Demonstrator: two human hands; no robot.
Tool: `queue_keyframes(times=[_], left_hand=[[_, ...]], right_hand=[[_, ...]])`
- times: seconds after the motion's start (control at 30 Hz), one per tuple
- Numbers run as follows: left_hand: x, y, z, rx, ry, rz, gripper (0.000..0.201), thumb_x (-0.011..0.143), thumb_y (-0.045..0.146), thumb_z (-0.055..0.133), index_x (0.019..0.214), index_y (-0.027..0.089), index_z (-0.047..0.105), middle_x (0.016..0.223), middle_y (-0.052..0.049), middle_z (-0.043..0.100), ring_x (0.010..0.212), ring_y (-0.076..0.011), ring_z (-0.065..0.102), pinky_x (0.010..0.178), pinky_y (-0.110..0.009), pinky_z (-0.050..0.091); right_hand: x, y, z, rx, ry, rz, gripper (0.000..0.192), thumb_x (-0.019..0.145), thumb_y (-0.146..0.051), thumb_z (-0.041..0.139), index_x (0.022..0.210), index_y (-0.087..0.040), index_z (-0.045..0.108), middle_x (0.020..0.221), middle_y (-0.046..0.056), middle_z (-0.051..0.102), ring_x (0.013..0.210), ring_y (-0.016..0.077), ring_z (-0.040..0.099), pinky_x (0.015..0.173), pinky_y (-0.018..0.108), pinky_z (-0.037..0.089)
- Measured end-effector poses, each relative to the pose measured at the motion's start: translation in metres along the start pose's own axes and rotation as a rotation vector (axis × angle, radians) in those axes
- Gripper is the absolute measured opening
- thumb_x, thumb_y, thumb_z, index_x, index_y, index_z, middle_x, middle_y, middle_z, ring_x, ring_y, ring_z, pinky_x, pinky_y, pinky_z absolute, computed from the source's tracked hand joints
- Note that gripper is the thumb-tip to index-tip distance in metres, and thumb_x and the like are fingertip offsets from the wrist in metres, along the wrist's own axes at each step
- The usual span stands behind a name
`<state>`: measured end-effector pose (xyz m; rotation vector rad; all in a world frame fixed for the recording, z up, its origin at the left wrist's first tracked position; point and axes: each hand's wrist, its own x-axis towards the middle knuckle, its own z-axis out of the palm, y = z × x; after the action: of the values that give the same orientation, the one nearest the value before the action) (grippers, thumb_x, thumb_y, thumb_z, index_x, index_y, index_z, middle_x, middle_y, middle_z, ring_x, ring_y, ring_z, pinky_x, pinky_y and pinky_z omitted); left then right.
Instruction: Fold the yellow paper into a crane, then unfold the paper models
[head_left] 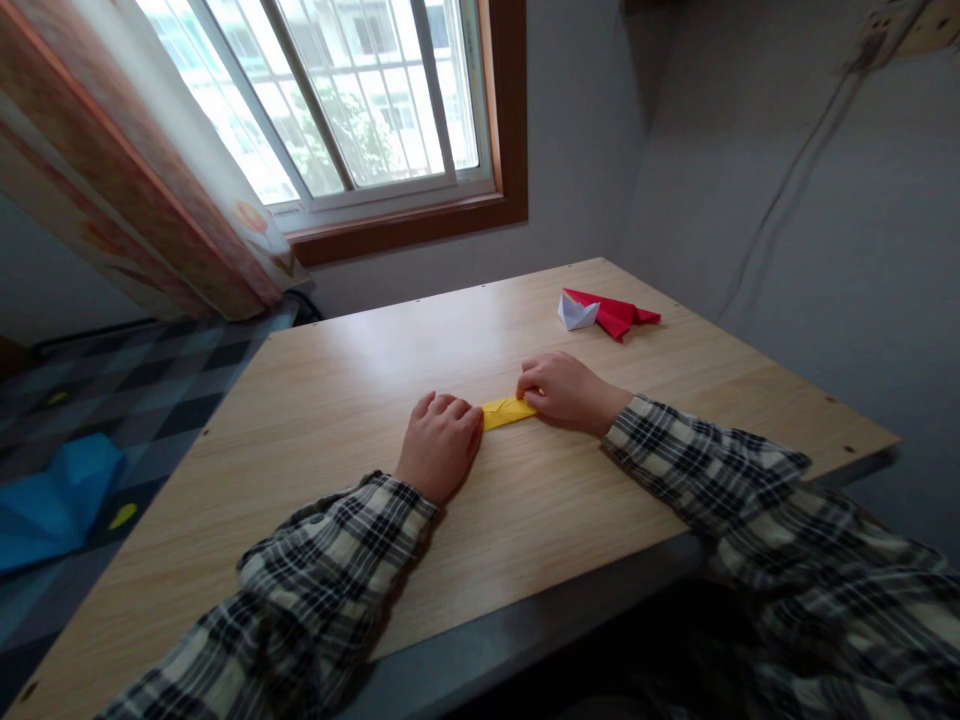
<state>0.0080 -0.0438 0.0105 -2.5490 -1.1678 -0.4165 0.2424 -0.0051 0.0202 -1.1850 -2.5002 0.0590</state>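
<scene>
In the middle of the wooden table (315, 400) lies a narrow folded strip of yellow paper (507, 411), pinned flat at both ends — the left hand (441, 443) covers one end with fingers loosely curled and pressed down, the right hand (564, 390) presses the other with fingers bent onto the paper. To crease it cleanly, I judge, both ends should be kept flat and the edges aligned — firm, even pressure along the fold. A red paper plane (613, 311) and a small white folded paper (577, 312) sit well apart near the far edge.

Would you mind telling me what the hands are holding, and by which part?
Both press a folded yellow paper strip flat on the table: left hand on its left end, right hand on its right end.
</scene>
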Motion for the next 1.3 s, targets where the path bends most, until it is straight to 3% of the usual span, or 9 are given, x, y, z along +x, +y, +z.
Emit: queue_keyframes(times=[0.17, 0.33, 0.53, 1.03, 1.3], left_hand=[[0.0, 0.0, -0.001, 0.009, -0.001, 0.015, 0.022, 0.1, 0.026, 0.05, 0.095, 0.021, 0.07, 0.093, -0.008, 0.072, 0.094, -0.0272, 0.061, 0.095, -0.05, 0.045], [0.001, -0.001, -0.001, -0.012, 0.01, 0.024, 0.021, 0.1, 0.026, 0.05, 0.096, 0.021, 0.07, 0.096, -0.009, 0.072, 0.098, -0.0284, 0.061, 0.095, -0.05, 0.046], [0.0, -0.002, 0.001, -0.022, 0.051, 0.046, 0.02, 0.099, 0.025, 0.05, 0.095, 0.02, 0.069, 0.098, -0.009, 0.073, 0.103, -0.0291, 0.061, 0.097, -0.051, 0.046], [0.001, -0.003, 0.001, -0.033, 0.021, 0.066, 0.021, 0.1, 0.029, 0.049, 0.093, 0.02, 0.067, 0.093, -0.008, 0.07, 0.094, -0.0275, 0.059, 0.092, -0.048, 0.048], [0.001, -0.005, 0.006, -0.181, 0.062, 0.149, 0.018, 0.101, 0.025, 0.048, 0.11, 0.018, 0.062, 0.114, -0.01, 0.069, 0.107, -0.0258, 0.059, 0.098, -0.045, 0.05]], right_hand=[[0.0, -0.001, -0.002, -0.096, 0.036, 0.055, 0.025, 0.089, -0.016, 0.052, 0.077, -0.016, 0.074, 0.084, 0.009, 0.068, 0.08, 0.0202, 0.053, 0.076, 0.036, 0.033], [0.001, -0.003, 0.006, -0.001, 0.14, 0.053, 0.023, 0.092, -0.015, 0.052, 0.097, -0.018, 0.075, 0.098, 0.01, 0.068, 0.097, 0.0232, 0.054, 0.086, 0.037, 0.034], [0.003, -0.01, 0.014, 0.05, 0.082, 0.023, 0.025, 0.099, -0.032, 0.055, 0.099, -0.019, 0.076, 0.101, 0.009, 0.069, 0.096, 0.0223, 0.055, 0.087, 0.036, 0.034], [0.007, -0.008, 0.018, 0.044, 0.064, 0.02, 0.013, 0.091, -0.029, 0.067, 0.091, -0.019, 0.075, 0.099, 0.007, 0.069, 0.095, 0.0215, 0.056, 0.082, 0.034, 0.035], [0.006, -0.009, 0.017, 0.068, 0.074, 0.011, 0.01, 0.09, -0.023, 0.065, 0.091, -0.018, 0.074, 0.097, 0.007, 0.068, 0.093, 0.0207, 0.055, 0.082, 0.034, 0.035]])
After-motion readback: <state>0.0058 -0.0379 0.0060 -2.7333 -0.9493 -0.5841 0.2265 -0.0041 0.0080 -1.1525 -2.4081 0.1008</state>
